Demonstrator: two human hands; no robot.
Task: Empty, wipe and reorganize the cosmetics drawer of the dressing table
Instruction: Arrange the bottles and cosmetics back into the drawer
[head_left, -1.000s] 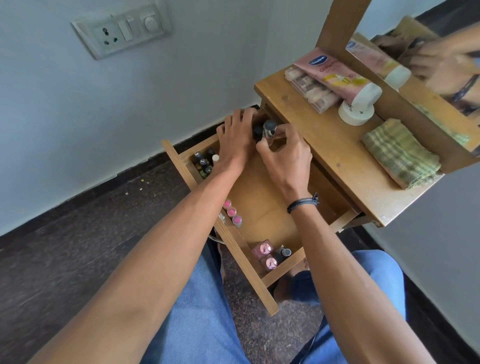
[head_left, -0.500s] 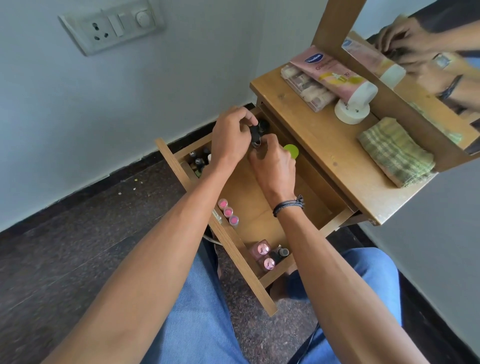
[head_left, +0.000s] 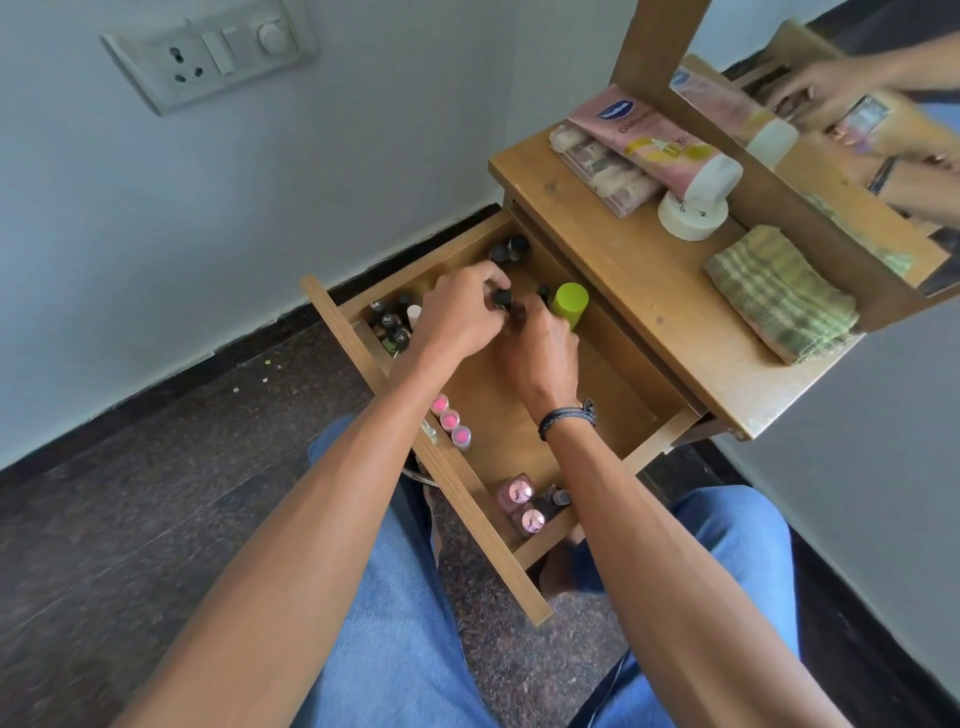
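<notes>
Head view: our left hand (head_left: 465, 319) pinches a dark bottle (head_left: 502, 299) mid-drawer (head_left: 613, 395); the right hand (head_left: 540, 356) curls beside it, grip hidden. Since 0.5 s ago, 2 bottles (head_left: 509, 249) stand freed in the back corner, so we judge reorganizing underway.

— Soft, even daylight on the wall (head_left: 156, 218); bright enough.
— Faint shadow in the drawer (head_left: 613, 379), though, and the tabletop (head_left: 639, 270) corner washes pale.
— The mirror (head_left: 841, 104) reflection is smeared. Straight edges bow toward the corners.
— Middle of the view is sharp.
</notes>
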